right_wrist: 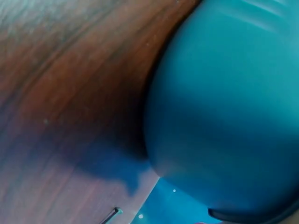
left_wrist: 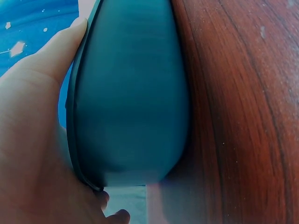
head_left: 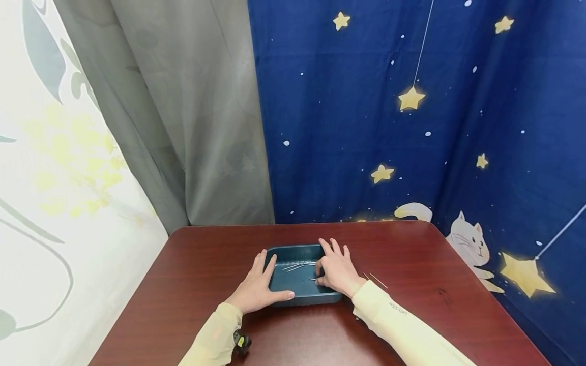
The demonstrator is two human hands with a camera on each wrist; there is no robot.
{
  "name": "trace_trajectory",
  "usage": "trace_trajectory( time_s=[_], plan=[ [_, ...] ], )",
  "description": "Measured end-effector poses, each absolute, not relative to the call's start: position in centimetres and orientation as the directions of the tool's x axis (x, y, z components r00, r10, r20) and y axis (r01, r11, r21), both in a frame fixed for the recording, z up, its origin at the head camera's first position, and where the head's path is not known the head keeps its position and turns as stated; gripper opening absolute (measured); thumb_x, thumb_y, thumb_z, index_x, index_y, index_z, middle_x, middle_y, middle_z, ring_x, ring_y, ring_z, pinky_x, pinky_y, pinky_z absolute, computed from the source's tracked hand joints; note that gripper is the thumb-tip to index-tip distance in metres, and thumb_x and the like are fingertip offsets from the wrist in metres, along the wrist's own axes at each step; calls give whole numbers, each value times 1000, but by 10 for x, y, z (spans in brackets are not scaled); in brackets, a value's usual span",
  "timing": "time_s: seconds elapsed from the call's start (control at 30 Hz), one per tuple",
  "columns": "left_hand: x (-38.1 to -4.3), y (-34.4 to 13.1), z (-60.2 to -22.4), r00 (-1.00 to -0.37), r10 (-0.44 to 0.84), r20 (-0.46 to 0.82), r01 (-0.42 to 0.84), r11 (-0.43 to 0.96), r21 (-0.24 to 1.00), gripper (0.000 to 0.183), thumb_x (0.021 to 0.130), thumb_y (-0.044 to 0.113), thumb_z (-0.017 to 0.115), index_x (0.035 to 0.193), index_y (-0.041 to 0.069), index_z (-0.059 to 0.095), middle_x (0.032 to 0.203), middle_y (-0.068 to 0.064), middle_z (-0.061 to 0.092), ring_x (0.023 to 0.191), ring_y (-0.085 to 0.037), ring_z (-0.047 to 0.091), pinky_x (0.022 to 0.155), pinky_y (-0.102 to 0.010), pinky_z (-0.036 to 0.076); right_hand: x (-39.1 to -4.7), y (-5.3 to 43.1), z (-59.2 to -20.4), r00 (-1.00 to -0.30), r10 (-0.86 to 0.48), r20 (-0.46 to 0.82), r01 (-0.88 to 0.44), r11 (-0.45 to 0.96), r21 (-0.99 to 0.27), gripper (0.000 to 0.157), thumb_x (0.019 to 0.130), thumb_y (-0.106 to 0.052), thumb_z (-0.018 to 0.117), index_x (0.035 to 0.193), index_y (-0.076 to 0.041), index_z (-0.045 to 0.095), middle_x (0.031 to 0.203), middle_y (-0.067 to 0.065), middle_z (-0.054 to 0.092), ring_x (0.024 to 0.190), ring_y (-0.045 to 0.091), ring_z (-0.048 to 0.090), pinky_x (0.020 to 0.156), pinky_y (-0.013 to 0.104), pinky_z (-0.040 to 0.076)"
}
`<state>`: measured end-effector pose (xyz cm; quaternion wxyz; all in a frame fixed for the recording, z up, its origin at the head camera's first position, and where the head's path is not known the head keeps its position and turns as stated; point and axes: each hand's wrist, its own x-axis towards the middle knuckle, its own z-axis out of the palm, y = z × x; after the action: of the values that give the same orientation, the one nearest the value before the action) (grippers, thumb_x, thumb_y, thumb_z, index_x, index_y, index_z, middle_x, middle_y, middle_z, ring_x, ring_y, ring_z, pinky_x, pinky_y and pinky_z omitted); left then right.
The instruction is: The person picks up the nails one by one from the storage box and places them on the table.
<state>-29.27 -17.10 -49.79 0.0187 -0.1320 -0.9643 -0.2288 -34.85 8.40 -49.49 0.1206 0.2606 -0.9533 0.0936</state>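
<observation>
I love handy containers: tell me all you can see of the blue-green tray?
The tray is dark blue-green, shallow and roughly rectangular, with rounded corners, a thin rim and smooth walls that look like plastic. It sits upright on the reddish-brown table, slim metallic pieces lying inside. The person's left grip spans its left end, touching the rim; the right grip reaches inside at the right, its contact with the tray unclear.

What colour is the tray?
The tray is dark teal; the left wrist view shows it best.
</observation>
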Motion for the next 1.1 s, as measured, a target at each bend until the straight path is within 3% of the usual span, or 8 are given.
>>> trace_trajectory(
  time_s=[0.33,0.57,1.1],
  plan=[
    [-295,-172,-501,-966,240,93,256,861,439,114,59,80,55,147,21,13,151,-1,-8,137,-24,-2,97,-53,30,-347,85,-493,-819,-492,295,-530,846,-60,29,62,-18,75,48,-32,53,145,10,27,132,40,16,95,66,13],
    [-293,-171,-501,-967,238,95,255,859,445,114,59,80,55,147,21,13,151,0,-9,137,-25,-1,96,-55,30,-344,83,-492,-820,-506,267,-523,852,8,34,62,-19,74,45,-27,47,145,14,26,132,42,14,94,68,13],
    [-292,-171,-499,-965,245,90,260,862,435,120,55,88,46,147,19,13,151,-2,-8,137,-24,-1,98,-52,29,-347,79,-495,-829,-509,233,-504,860,84,29,57,-22,76,46,-25,49,144,16,27,131,42,16,94,68,13]
  ],
)
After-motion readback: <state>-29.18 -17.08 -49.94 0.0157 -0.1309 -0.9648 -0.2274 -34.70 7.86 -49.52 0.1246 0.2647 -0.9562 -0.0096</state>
